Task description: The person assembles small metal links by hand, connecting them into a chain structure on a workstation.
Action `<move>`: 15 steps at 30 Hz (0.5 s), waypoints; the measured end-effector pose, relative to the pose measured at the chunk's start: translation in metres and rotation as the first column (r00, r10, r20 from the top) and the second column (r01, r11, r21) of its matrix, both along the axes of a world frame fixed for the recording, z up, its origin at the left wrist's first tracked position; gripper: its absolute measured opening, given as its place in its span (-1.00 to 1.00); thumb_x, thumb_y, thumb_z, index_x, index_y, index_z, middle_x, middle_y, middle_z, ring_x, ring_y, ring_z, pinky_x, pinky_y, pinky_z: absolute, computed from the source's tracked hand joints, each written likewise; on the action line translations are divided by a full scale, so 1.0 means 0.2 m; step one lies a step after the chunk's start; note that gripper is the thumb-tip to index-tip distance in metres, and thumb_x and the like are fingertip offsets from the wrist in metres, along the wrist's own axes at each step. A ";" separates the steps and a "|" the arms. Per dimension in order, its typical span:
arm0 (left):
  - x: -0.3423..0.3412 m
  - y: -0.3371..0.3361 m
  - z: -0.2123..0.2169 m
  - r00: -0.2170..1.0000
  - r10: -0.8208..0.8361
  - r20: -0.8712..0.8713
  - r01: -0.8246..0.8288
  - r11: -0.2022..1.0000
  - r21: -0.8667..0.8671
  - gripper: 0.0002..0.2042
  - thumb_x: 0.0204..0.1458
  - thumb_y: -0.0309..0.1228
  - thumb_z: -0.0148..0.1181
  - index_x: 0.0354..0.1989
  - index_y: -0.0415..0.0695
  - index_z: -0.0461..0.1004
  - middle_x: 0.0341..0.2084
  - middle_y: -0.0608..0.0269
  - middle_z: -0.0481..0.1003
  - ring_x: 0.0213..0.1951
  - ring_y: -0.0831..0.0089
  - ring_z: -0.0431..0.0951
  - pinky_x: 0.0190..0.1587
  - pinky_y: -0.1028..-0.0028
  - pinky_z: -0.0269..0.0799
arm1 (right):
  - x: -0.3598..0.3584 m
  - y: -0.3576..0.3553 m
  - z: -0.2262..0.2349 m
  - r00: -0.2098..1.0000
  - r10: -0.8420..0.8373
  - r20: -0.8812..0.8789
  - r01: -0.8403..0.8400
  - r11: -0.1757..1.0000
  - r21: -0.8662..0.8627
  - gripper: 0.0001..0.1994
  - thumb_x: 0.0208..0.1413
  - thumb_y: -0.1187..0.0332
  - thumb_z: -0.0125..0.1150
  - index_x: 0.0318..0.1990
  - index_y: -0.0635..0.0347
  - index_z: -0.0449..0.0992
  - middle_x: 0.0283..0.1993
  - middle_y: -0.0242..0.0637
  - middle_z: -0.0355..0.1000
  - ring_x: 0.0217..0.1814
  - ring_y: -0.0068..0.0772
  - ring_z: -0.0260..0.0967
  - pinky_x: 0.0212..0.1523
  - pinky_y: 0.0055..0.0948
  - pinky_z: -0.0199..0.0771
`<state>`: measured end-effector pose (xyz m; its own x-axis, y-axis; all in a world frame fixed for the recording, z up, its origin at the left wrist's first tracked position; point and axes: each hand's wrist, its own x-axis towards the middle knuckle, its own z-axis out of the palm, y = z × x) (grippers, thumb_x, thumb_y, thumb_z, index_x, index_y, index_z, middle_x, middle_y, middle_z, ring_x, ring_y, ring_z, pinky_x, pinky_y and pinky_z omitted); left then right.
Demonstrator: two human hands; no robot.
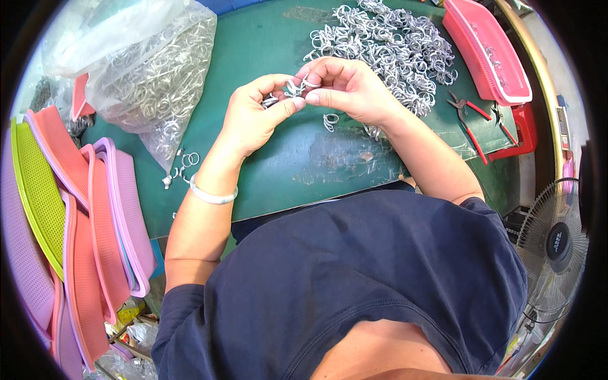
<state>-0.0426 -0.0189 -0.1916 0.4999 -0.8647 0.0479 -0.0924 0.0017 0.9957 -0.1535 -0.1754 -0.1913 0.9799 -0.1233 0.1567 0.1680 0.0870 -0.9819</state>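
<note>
1. Silvery metal ring pieces (294, 87) are pinched between both hands above the green table (266, 44) — their exact form is too small to tell.
2. The left hand (256, 114) closes thumb and forefinger on them; more pieces sit half hidden in its palm.
3. The right hand (345, 85) grips them from the other side, fingers curled.
4. A heap of rings (392, 44) lies just beyond, its far edge cut off.
5. A clear bag of rings (152, 76) blurs its contents.
6. Red-handled pliers (467, 120) lie beside a pink basket (487, 54).
</note>
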 end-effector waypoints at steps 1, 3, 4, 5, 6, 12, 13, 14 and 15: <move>0.00 0.00 0.00 1.000 0.011 0.020 -0.011 1.000 0.001 -0.76 -0.15 -0.56 0.23 -0.24 -0.21 0.46 -0.54 0.49 0.35 -0.47 0.73 0.29 -0.40 0.71 0.22 | 0.00 0.00 0.00 1.000 -0.008 -0.005 0.008 1.000 0.024 -0.93 -0.06 0.55 0.15 -0.39 0.27 0.41 -0.21 -0.32 0.36 -0.22 -0.62 0.31 -0.17 -0.62 0.35; -0.01 0.00 0.01 0.998 0.032 0.060 -0.032 0.999 0.002 -0.75 -0.16 -0.57 0.23 -0.24 -0.21 0.46 -0.54 0.48 0.35 -0.46 0.71 0.29 -0.37 0.70 0.24 | 0.01 -0.01 0.00 1.000 -0.025 -0.016 0.026 0.997 0.072 -0.94 -0.06 0.55 0.15 -0.40 0.26 0.41 -0.20 -0.29 0.36 -0.21 -0.60 0.32 -0.16 -0.61 0.35; -0.01 0.00 0.01 0.992 0.050 0.117 -0.049 0.999 -0.005 -0.75 -0.17 -0.57 0.24 -0.24 -0.20 0.46 -0.54 0.48 0.34 -0.46 0.71 0.29 -0.38 0.70 0.24 | 0.01 -0.01 0.00 0.999 -0.030 -0.021 0.032 0.996 0.081 -0.94 -0.06 0.55 0.15 -0.41 0.25 0.42 -0.20 -0.29 0.36 -0.20 -0.60 0.32 -0.15 -0.60 0.35; -0.01 0.01 0.01 0.982 0.068 0.173 -0.067 0.998 -0.014 -0.74 -0.18 -0.57 0.24 -0.24 -0.20 0.46 -0.55 0.48 0.34 -0.47 0.72 0.28 -0.38 0.70 0.23 | 0.00 -0.01 0.01 0.999 -0.036 -0.027 0.038 0.995 0.090 -0.95 -0.06 0.54 0.15 -0.41 0.25 0.42 -0.20 -0.29 0.37 -0.20 -0.59 0.32 -0.14 -0.59 0.35; -0.01 0.01 0.01 0.970 0.087 0.229 -0.084 0.996 -0.024 -0.74 -0.18 -0.57 0.25 -0.24 -0.20 0.46 -0.55 0.48 0.34 -0.47 0.72 0.28 -0.38 0.70 0.22 | 0.00 -0.01 0.01 0.999 -0.040 -0.033 0.043 0.994 0.099 -0.95 -0.06 0.54 0.16 -0.42 0.24 0.42 -0.20 -0.29 0.37 -0.20 -0.58 0.33 -0.13 -0.59 0.35; -0.01 0.00 -0.02 0.926 0.132 0.354 -0.092 0.988 -0.126 -0.72 -0.21 -0.55 0.27 -0.24 -0.19 0.47 -0.57 0.48 0.32 -0.48 0.71 0.27 -0.40 0.70 0.21 | 0.01 -0.01 -0.01 0.999 -0.032 -0.005 0.033 0.984 0.173 -0.91 -0.09 0.55 0.18 -0.39 0.21 0.42 -0.24 -0.30 0.39 -0.20 -0.57 0.34 -0.13 -0.58 0.36; -0.01 0.00 -0.02 0.916 0.138 0.377 -0.090 0.986 -0.142 -0.72 -0.21 -0.56 0.27 -0.24 -0.19 0.47 -0.57 0.47 0.32 -0.48 0.71 0.27 -0.40 0.70 0.21 | 0.01 -0.01 -0.01 0.999 -0.041 -0.011 0.042 0.980 0.194 -0.89 -0.08 0.56 0.18 -0.37 0.21 0.41 -0.24 -0.29 0.39 -0.20 -0.56 0.34 -0.14 -0.58 0.36; -0.01 0.00 -0.02 0.905 0.144 0.401 -0.087 0.984 -0.157 -0.72 -0.21 -0.56 0.27 -0.23 -0.18 0.47 -0.57 0.47 0.32 -0.49 0.70 0.27 -0.41 0.70 0.21 | 0.00 -0.01 0.00 0.999 -0.049 -0.018 0.051 0.975 0.215 -0.87 -0.08 0.56 0.17 -0.35 0.21 0.39 -0.24 -0.29 0.39 -0.20 -0.56 0.35 -0.14 -0.58 0.36; -0.01 0.00 -0.01 0.893 0.151 0.423 -0.084 0.982 -0.172 -0.71 -0.21 -0.56 0.27 -0.23 -0.18 0.47 -0.57 0.46 0.32 -0.49 0.70 0.27 -0.41 0.70 0.22 | 0.00 0.00 0.00 0.998 -0.057 -0.024 0.061 0.970 0.236 -0.85 -0.08 0.57 0.17 -0.32 0.22 0.38 -0.24 -0.29 0.39 -0.20 -0.55 0.35 -0.15 -0.58 0.37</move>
